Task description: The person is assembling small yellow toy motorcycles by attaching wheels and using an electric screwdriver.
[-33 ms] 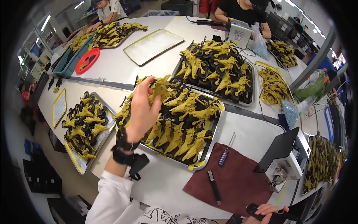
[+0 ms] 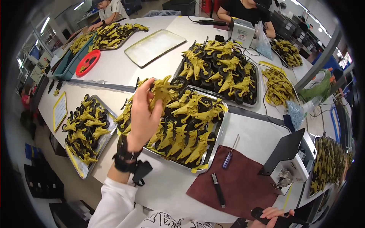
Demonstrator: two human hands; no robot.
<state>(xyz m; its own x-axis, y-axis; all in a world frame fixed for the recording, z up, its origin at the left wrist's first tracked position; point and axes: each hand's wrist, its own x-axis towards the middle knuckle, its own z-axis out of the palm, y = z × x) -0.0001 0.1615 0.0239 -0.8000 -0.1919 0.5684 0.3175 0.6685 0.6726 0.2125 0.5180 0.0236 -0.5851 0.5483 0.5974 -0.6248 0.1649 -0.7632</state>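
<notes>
The person's left hand (image 2: 143, 123) grips a yellow, angular plastic piece (image 2: 162, 91); at the hand's four o'clock lies a dark-red cloth (image 2: 243, 182).

Near right, a dark red cloth (image 2: 243, 186) stretches across the worktop (image 2: 243, 129), a slim black tool (image 2: 218, 190) lying on it, a screwdriver (image 2: 227, 161) at its edge! Far left, a red dish (image 2: 82, 72); right of that, a pale tray (image 2: 154, 47)!
</notes>
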